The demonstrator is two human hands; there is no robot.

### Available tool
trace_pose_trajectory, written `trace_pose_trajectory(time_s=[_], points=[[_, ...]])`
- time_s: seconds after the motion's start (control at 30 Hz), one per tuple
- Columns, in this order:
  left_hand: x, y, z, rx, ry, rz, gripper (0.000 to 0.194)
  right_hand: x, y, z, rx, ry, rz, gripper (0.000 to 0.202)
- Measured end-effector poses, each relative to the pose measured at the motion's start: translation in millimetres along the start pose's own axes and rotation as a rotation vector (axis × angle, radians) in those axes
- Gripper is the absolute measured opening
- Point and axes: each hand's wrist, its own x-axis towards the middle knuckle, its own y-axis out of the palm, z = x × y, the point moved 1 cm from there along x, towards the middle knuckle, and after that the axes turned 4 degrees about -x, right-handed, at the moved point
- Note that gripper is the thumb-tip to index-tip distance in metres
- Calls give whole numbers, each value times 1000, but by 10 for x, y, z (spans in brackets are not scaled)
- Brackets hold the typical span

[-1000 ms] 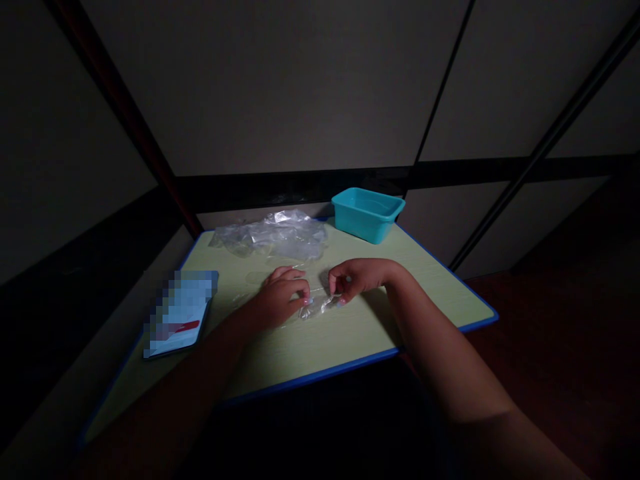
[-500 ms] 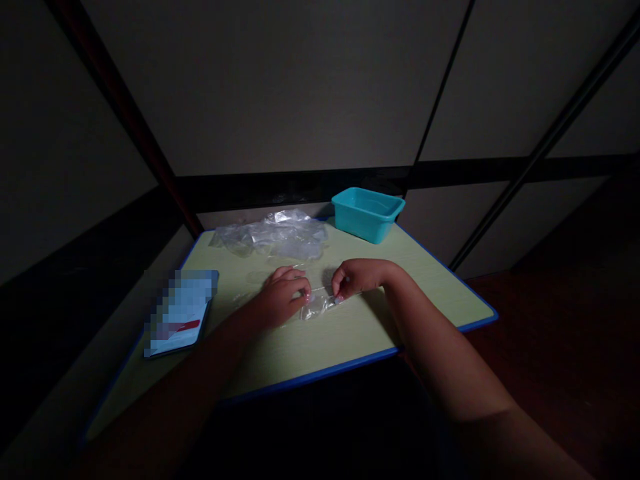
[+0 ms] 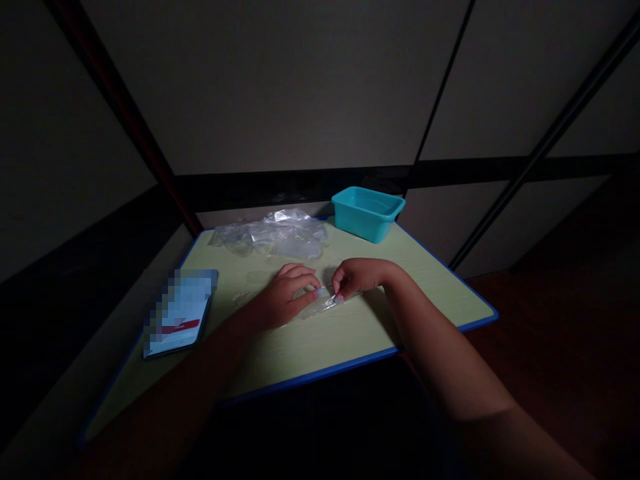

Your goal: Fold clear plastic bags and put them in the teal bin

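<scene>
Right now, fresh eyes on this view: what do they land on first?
Probably the turquoise tub, the brightest color, at the far right corner of the pale table. Next, the lit, partly pixelated screen near the table's left edge. Then, mid-table, the left hand and right hand at a shiny clear plastic piece, the right seemingly pinching it.

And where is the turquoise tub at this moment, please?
In the head view, the turquoise tub stands at the far right corner of the table, just right of the crumpled clear plastic and beyond the right hand.
</scene>
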Motion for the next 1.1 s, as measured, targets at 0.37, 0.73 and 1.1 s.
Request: trace_pose_trajectory(time_s=[0.37,0.73,1.1], points=[[-19,-8,115,-12,-374,-80,26,-7,-3,30,-15,6,3,18],[-70,-1,105,318,-308,-28,50,-8,4,10,-30,6,-31,15],[-88,59,62,347,-410,209,82,-21,5,27,-2,6,25,17]])
